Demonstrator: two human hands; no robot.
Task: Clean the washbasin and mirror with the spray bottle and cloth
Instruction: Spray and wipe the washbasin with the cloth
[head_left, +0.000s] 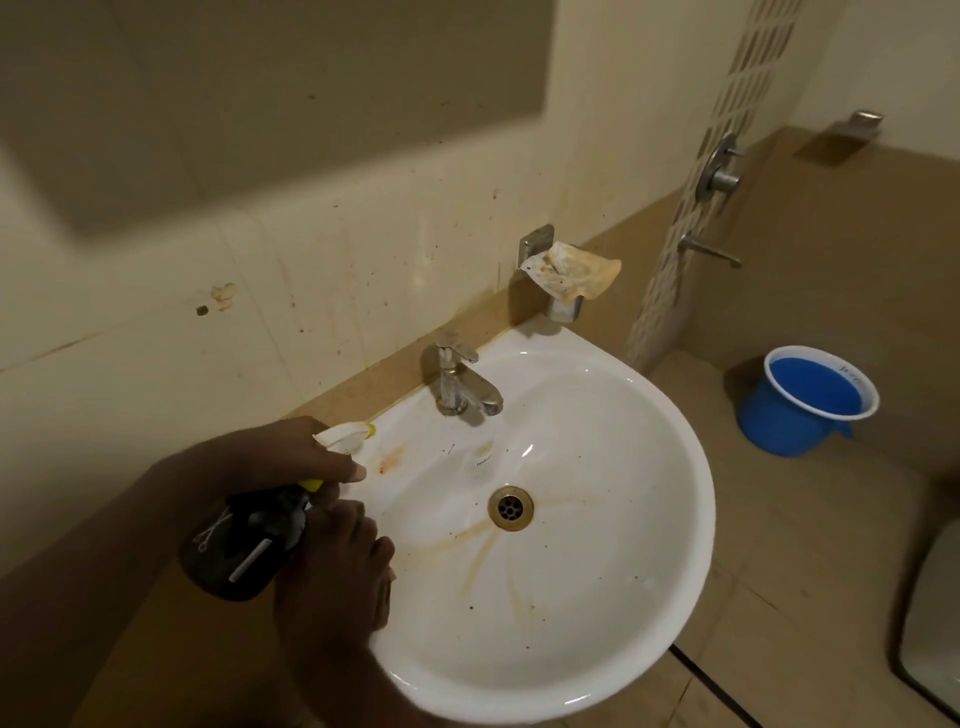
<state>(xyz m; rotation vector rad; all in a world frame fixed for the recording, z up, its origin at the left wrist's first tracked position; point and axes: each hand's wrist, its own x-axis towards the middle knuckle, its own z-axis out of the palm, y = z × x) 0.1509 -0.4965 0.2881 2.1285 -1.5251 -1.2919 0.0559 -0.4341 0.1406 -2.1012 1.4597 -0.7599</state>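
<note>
Clearly the spraying step is in hand, and the wiping has not begun: the washbasin (597, 519) shows rusty streaks fanning out from the drain (510, 507) and an orange blotch on its left shoulder, with dark specks scattered about. The spray bottle (244, 545), dark-bodied with a white and yellow head, is held over the basin's left rim, tilted with its nozzle toward the bowl below the tap (460, 382). The left hand (270, 457) holds the head, its fingers curled round the top with one lying forward along the trigger area. The right hand (337, 566) sits at the bottle's neck and lower side, fingers bent against it; whether it truly grips or only steadies, I cannot tell.

No cloth shows in either hand. A stained, crumpled piece rests on the soap holder (563, 275) on the wall behind the basin, which may be a rag or only paper.

The mirror (260, 104) hangs on the wall above, not yet attended to.

Next, I judge, the trigger wants squeezing with the nozzle aimed at the streaks, sweeping across the bowl; then a cloth must be found. A blue bucket (805, 400) stands on the floor to the right.
</note>
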